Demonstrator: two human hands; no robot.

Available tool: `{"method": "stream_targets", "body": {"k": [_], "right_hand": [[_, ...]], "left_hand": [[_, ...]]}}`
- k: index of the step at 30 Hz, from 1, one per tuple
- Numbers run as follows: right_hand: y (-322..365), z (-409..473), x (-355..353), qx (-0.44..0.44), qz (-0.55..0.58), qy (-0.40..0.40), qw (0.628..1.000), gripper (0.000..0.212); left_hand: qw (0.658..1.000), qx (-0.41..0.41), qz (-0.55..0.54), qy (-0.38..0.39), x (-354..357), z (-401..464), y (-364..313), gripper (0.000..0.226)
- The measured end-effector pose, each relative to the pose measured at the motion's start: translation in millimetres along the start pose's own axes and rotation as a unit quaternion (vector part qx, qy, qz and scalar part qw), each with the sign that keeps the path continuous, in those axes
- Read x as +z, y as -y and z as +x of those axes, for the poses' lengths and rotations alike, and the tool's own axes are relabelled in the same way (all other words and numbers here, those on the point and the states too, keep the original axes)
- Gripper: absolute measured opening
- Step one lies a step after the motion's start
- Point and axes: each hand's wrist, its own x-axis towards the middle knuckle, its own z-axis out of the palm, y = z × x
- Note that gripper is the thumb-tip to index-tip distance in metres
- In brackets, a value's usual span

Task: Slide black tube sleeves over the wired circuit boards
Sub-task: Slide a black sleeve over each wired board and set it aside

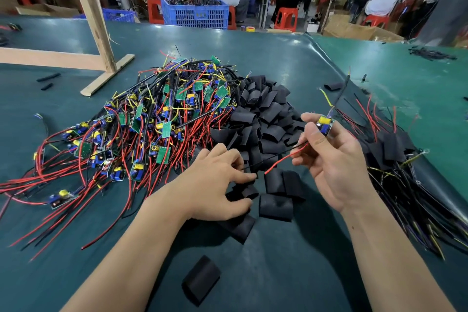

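A big heap of wired circuit boards (162, 119) with red and black leads covers the left-centre of the green mat. Beside it lies a pile of flat black tube sleeves (263, 114). My right hand (331, 159) pinches one small circuit board (325, 125) between thumb and fingers, its red and black wires (281, 159) trailing down to the left. My left hand (217, 185) rests low on the near sleeves, fingers curled round a black sleeve (247, 191) by the wire ends.
A bundle of sleeved boards (395, 159) with wires lies at the right. One loose sleeve (201, 280) sits near the front edge. A wooden frame (93, 33) stands at the back left. Blue crates (195, 11) and seated people are beyond the table.
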Motion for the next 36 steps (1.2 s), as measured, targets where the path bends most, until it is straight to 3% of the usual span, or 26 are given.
{"method": "stream_targets", "body": {"k": [4,9,13,17,20,23,29,36], "right_hand": [[0.9,1.9,-2.9,-0.020,0.016,-0.015,1.000,0.028],[2.4,3.7,-6.9,-0.029,0.045,-0.022,0.998,0.031],[0.3,4.6,-6.9,-0.030,0.058,-0.021,0.998,0.033],[1.3,6.0,-9.5,-0.030,0.072,-0.036,0.996,0.033],[1.9,6.4,-11.0,-0.029,0.080,-0.042,0.995,0.034],[0.1,6.6,-10.6,-0.028,0.075,-0.038,0.996,0.033],[-1.2,6.6,-9.4,-0.028,0.066,-0.033,0.997,0.032],[-4.4,7.3,-10.4,-0.033,0.053,-0.048,0.997,0.027]], "left_hand": [[0.999,0.024,-0.030,0.016,-4.7,0.3,-0.1,0.044],[0.998,0.020,-0.048,0.042,-6.1,0.9,-0.9,0.062],[0.999,0.023,-0.027,0.009,-7.0,0.9,1.5,0.046],[0.997,0.009,-0.072,-0.030,-11.4,-3.3,4.9,0.035],[0.996,-0.010,-0.090,0.014,-14.3,-9.7,6.5,0.052],[0.996,-0.014,-0.076,0.033,-14.3,-9.4,6.3,0.058],[0.998,-0.039,-0.054,0.013,-14.4,-7.2,10.9,0.038],[0.999,-0.039,-0.002,0.015,-11.3,-6.3,13.3,0.050]]}}
